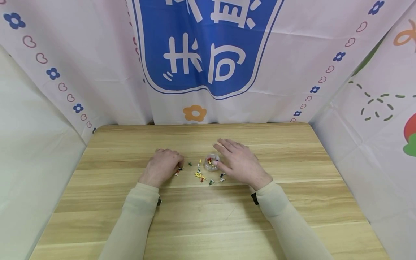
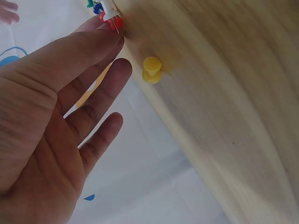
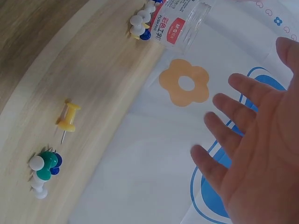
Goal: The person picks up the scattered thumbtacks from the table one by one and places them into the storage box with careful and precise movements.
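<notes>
My left hand [image 1: 163, 166] is at the left of the scattered push pins, fingers bent toward the table. In the left wrist view its thumb and index fingertips reach a red push pin [image 2: 117, 22] beside a white push pin [image 2: 109, 13]; whether they pinch one is hidden. A yellow push pin [image 2: 152, 70] lies near the other fingers. My right hand [image 1: 241, 162] has its fingers spread and holds nothing. Beside its thumb stands a clear round jar [image 3: 182, 25] with a red and white label and several push pins inside.
More push pins lie between the hands, including a yellow group [image 1: 198, 174] and a green push pin [image 1: 211, 182]. They rest on a wood-grain table [image 1: 208, 224]. A white printed curtain [image 1: 276, 72] hangs behind its far edge.
</notes>
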A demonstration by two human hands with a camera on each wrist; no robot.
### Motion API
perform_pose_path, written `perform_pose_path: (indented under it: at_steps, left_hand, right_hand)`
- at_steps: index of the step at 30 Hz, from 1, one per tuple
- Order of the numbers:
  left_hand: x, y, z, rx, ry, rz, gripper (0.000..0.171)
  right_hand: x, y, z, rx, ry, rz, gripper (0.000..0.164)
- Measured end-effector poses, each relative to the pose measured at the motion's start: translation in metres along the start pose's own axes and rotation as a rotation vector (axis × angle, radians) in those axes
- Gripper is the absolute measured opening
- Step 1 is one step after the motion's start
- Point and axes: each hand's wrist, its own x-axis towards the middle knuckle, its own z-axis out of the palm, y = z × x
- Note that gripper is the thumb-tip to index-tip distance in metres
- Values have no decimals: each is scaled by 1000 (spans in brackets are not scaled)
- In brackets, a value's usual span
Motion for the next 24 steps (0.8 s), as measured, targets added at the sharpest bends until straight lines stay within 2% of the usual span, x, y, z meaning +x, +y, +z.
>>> perform_pose_path:
  at_steps: [11,17,24]
  left_hand:
    - [3,4,-4,-1,27,12,10]
    - [8,17,-5,2,64,40,12]
    - [16,37,-5,29,51,53,18]
  right_hand:
    - [-2,5,0,-26,-83,82,76]
    - [-3,8,-1,-25,-72,92,74]
    - [-4,13,-5,-5,-76,113,73]
